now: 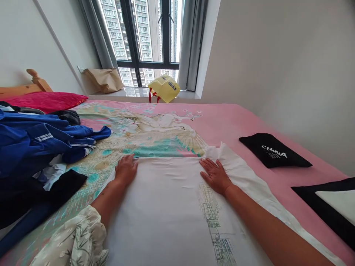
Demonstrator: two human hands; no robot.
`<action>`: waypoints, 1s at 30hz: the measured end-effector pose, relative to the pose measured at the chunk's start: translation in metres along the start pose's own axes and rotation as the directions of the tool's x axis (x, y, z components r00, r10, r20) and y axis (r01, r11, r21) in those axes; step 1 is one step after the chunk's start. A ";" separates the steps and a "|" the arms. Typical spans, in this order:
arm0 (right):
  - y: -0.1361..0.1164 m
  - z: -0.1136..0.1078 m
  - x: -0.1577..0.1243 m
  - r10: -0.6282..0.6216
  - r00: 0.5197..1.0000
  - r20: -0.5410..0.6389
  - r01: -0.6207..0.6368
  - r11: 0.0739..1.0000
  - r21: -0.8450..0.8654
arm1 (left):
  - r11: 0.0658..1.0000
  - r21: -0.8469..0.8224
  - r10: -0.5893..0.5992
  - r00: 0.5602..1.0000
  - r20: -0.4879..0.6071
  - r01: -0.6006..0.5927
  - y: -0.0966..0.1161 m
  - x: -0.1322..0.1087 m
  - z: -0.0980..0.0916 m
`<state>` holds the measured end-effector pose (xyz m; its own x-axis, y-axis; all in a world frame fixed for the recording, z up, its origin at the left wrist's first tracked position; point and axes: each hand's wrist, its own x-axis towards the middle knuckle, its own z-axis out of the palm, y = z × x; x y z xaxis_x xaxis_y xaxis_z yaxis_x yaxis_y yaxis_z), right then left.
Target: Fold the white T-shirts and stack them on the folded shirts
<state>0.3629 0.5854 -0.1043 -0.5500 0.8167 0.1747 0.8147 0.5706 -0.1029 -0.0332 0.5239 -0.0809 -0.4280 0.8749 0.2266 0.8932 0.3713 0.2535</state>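
A white garment point(169, 207) with a faint green building print lies spread flat on the bed in front of me. My left hand point(126, 169) rests palm down on its far left edge, fingers flat and together. My right hand point(215, 175) lies palm down near its far right edge, fingers spread over the cloth. Neither hand holds anything. A white sleeve or flap point(238, 162) sticks out to the right of my right hand.
The pink bedsheet point(235, 125) has a crane print. A pile of blue and dark clothes point(36, 147) sits at the left, with a red pillow point(44, 100) behind. A folded black "CHINA" garment point(274, 150) and another folded black-and-white piece point(332, 207) lie right. Paper bags stand by the window.
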 end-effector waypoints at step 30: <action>-0.001 0.000 0.000 -0.004 0.999 -0.037 0.004 1.000 0.014 | 0.721 -0.166 0.692 0.714 0.112 -0.673 0.044 -0.037 -0.014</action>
<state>0.3618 0.5849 -0.1038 -0.5456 0.8109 0.2116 0.8097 0.5751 -0.1164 0.0201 0.5035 -0.0652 0.3277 0.9158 0.2321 0.9091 -0.3726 0.1863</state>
